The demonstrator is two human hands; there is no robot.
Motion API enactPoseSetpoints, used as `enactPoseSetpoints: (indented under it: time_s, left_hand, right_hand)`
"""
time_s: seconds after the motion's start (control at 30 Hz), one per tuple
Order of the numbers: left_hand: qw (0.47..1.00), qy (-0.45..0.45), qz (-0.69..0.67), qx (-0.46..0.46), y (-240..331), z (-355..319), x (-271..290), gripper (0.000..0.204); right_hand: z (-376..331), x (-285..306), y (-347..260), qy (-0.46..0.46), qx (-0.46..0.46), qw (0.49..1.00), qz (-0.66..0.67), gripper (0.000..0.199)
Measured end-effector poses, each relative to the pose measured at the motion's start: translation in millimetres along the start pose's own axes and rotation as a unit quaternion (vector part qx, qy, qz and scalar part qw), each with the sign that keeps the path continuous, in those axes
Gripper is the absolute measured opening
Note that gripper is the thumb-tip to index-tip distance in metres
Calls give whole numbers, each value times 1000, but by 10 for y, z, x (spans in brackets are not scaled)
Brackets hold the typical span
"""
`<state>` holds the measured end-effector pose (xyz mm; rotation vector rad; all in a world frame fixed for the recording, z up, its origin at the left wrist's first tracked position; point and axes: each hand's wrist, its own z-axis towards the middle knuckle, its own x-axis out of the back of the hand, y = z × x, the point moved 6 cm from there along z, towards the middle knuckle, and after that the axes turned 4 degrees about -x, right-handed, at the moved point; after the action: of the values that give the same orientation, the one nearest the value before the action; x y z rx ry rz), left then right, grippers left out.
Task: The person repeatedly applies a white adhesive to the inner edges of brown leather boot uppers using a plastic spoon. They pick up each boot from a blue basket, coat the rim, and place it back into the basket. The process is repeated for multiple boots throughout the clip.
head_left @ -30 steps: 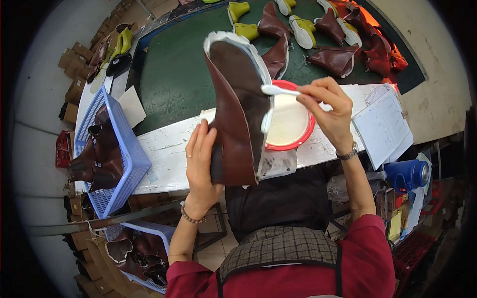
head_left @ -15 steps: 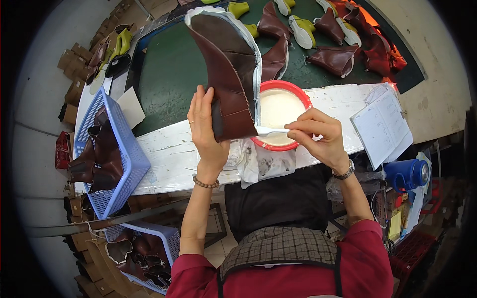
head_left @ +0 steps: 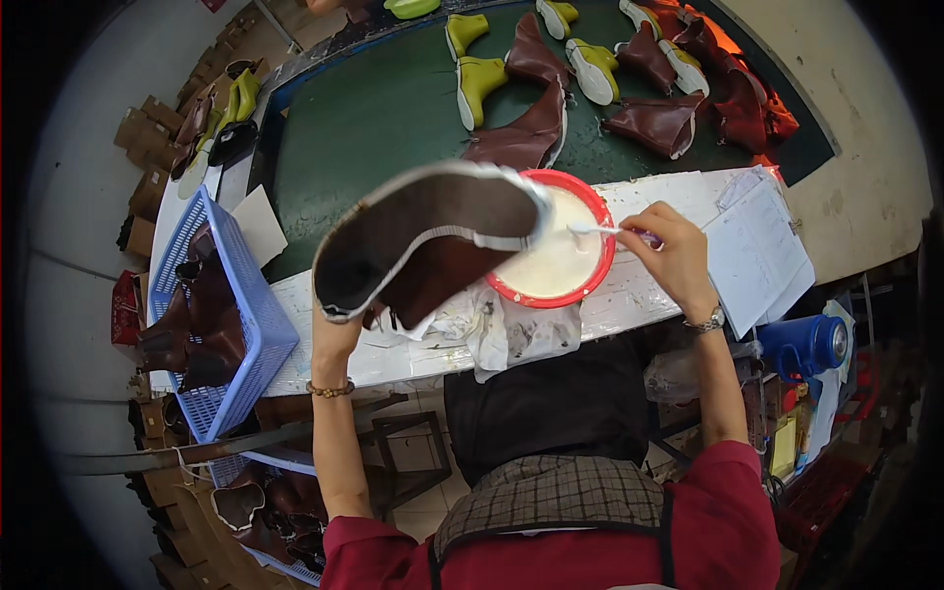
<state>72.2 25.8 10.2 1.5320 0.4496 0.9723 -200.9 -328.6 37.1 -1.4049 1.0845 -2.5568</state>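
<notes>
In my left hand (head_left: pixel 334 341) is a brown leather boot upper (head_left: pixel 425 221), tilted sideways with its dark inner side and pale edge showing; my fingers are hidden behind it, and its moving end is blurred. My right hand (head_left: pixel 674 254) pinches the purple-and-white handle of a small brush (head_left: pixel 596 229) that resembles a toothbrush. The brush head is over the white, creamy liquid (head_left: pixel 553 265) inside a red-rimmed bowl (head_left: pixel 551 299). Part of the bowl's left side is covered by the boot upper.
A stained white cloth (head_left: pixel 526 336) hangs off the white bench edge. Boot uppers and yellow-green shoe lasts (head_left: pixel 482 87) lie on the green table (head_left: pixel 344 128). Blue baskets (head_left: pixel 258 329) of uppers stand left. An open notebook (head_left: pixel 755 246) and a blue jug (head_left: pixel 798 344) are right.
My left hand has swung the boot upper down and left, turning it from upright to sideways. My right hand has drawn the brush away from the upper, rightward over the bowl.
</notes>
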Motion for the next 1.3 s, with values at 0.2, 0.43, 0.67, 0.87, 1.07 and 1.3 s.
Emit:
enactPoseSetpoints:
  time_s: [0.2,0.43,0.67,0.87,1.07,1.3]
  left_hand:
    - [968,-83,-234,34,-348,-240,-185,32]
    - [930,-53,-341,130,-207,-242,-202,38]
    - [909,-181,-323,192,-299,-252,-561,33]
    - [906,-201,-283,241,79,-325,-848,29]
    - [881,-283,-306,223,81,-405,-1060,38]
    - [799,-379,-335,324,212,-502,-1395,50]
  right_hand:
    - [269,132,-539,27,114,958,263,14]
    - [247,72,-497,-10,107,973,207,14]
    - [401,-2,-777,-18,175,969,176,13]
    - [546,171,-953,-25,218,962,163,15]
    - [601,180,-1029,-72,262,955,115,14]
    - [750,-54,-1388,-108,385,911,101,15]
